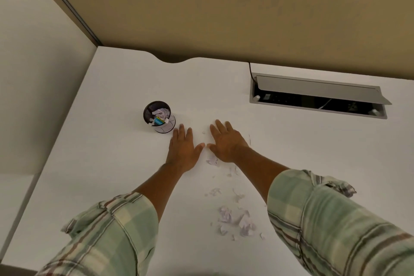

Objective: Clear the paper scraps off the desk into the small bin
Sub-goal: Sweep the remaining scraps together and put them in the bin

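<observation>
Lying flat with fingers spread and holding nothing, the left hand point(182, 150) and right hand point(226, 143) rest on the white desk point(112, 163), thumbs nearly touching. The small black mesh bin point(159, 116) stands just beyond the left fingertips. The torn white paper scraps point(235, 219) trail back toward the person, nearer the right hand's wrist side.

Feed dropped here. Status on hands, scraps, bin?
Left hand and right hand open, flat on desk. Scraps loose near the person. Bin upright, part full. Nothing blocking.
</observation>
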